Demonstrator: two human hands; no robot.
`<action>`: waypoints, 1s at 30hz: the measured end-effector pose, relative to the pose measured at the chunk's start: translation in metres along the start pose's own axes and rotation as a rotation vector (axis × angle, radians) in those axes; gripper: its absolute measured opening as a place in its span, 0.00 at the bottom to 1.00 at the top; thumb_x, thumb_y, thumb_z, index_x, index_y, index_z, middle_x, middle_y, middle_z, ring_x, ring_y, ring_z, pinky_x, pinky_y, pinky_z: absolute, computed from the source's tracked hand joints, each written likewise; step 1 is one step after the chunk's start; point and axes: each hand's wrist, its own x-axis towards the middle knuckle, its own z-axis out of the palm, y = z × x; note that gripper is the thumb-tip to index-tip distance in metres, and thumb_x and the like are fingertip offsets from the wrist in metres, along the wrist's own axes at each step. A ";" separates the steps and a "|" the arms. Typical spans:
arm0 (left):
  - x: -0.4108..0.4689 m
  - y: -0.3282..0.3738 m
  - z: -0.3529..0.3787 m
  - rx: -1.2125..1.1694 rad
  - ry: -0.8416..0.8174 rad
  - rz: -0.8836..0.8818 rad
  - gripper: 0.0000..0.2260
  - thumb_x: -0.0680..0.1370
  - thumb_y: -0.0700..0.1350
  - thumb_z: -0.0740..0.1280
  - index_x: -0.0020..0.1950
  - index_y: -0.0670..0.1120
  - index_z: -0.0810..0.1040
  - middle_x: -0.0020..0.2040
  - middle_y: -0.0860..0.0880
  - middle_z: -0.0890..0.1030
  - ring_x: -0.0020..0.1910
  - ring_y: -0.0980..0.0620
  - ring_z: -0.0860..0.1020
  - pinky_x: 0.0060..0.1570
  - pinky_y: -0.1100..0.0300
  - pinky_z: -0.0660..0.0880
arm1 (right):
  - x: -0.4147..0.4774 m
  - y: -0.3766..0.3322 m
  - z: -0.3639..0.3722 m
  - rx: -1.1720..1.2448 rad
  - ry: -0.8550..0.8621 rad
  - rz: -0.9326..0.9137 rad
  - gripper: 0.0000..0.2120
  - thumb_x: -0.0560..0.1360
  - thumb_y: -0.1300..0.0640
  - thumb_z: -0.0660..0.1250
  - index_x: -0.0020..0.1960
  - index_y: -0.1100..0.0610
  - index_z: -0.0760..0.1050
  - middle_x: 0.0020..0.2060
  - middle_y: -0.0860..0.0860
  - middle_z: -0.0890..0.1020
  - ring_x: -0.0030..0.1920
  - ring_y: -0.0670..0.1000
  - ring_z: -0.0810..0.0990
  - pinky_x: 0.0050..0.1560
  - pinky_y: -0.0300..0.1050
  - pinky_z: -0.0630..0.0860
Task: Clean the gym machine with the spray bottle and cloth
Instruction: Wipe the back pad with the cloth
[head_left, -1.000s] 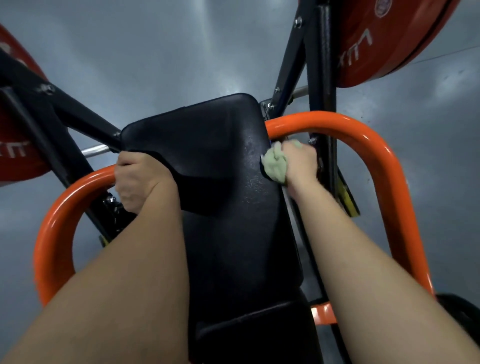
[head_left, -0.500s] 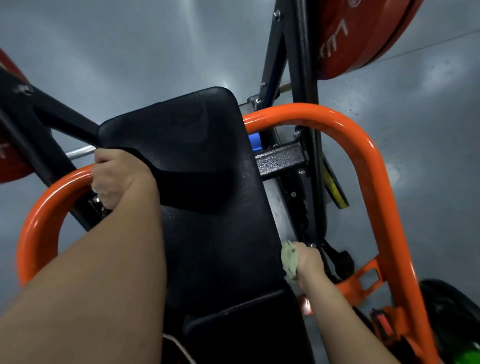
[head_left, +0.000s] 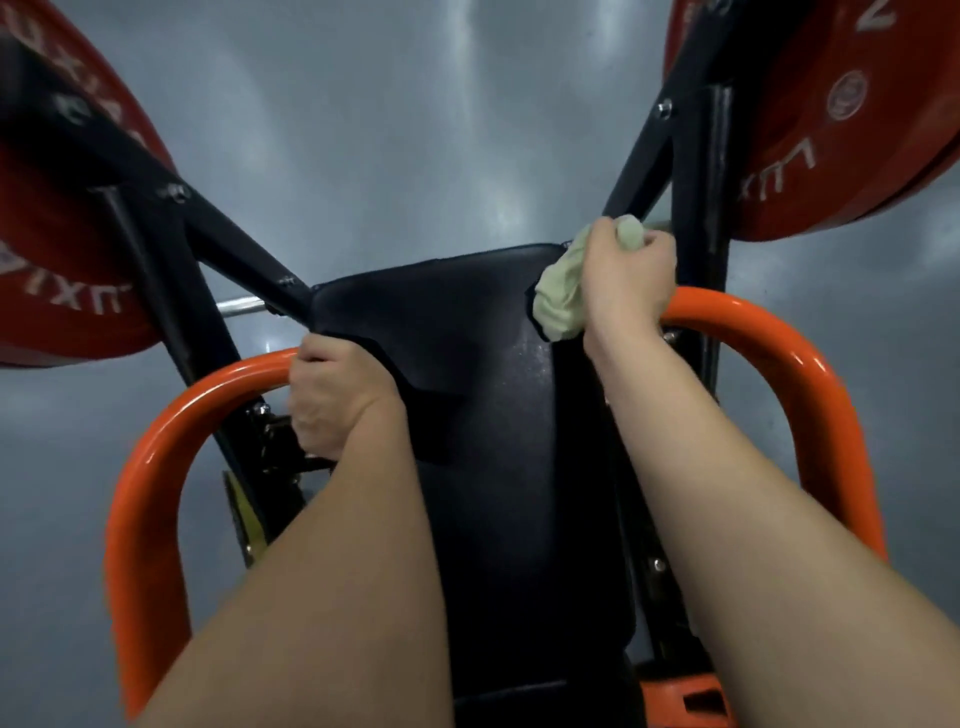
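Note:
The gym machine has a long black padded backrest (head_left: 483, 395) in the middle of the head view and an orange tube frame (head_left: 810, 384) curving around it. My right hand (head_left: 626, 278) grips a bunched pale green cloth (head_left: 558, 304) against the pad's upper right corner. My left hand (head_left: 332, 397) grips the pad's left edge, where the orange tube meets it. No spray bottle is in view.
Red weight plates hang at the upper left (head_left: 62, 260) and upper right (head_left: 852, 130) on black steel arms (head_left: 234, 254). A chrome bar (head_left: 241, 306) sticks out behind the pad. Grey floor (head_left: 415, 130) lies beyond.
My right hand, with the cloth, went down the pad's right edge to near its lower end, then came back up to the top right corner. My left hand kept its grip.

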 end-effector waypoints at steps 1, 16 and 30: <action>0.003 0.002 -0.001 0.000 0.000 -0.016 0.27 0.82 0.56 0.44 0.65 0.46 0.77 0.62 0.41 0.80 0.61 0.39 0.77 0.61 0.50 0.72 | 0.001 -0.010 0.006 -0.040 0.005 -0.065 0.15 0.75 0.48 0.68 0.58 0.55 0.72 0.50 0.48 0.80 0.54 0.53 0.79 0.52 0.42 0.71; 0.000 0.000 0.002 -0.073 0.070 0.034 0.24 0.84 0.52 0.49 0.51 0.43 0.83 0.49 0.41 0.84 0.49 0.36 0.80 0.44 0.50 0.68 | 0.010 -0.084 0.057 -1.307 -0.632 -0.446 0.13 0.77 0.50 0.65 0.55 0.59 0.75 0.51 0.59 0.77 0.48 0.61 0.75 0.46 0.47 0.70; -0.002 0.001 0.000 -0.079 0.050 0.041 0.25 0.84 0.52 0.48 0.54 0.43 0.84 0.49 0.40 0.83 0.51 0.37 0.80 0.46 0.51 0.65 | -0.056 -0.063 0.121 -0.746 -0.862 -0.575 0.10 0.72 0.49 0.67 0.39 0.55 0.77 0.34 0.50 0.77 0.38 0.55 0.76 0.32 0.42 0.66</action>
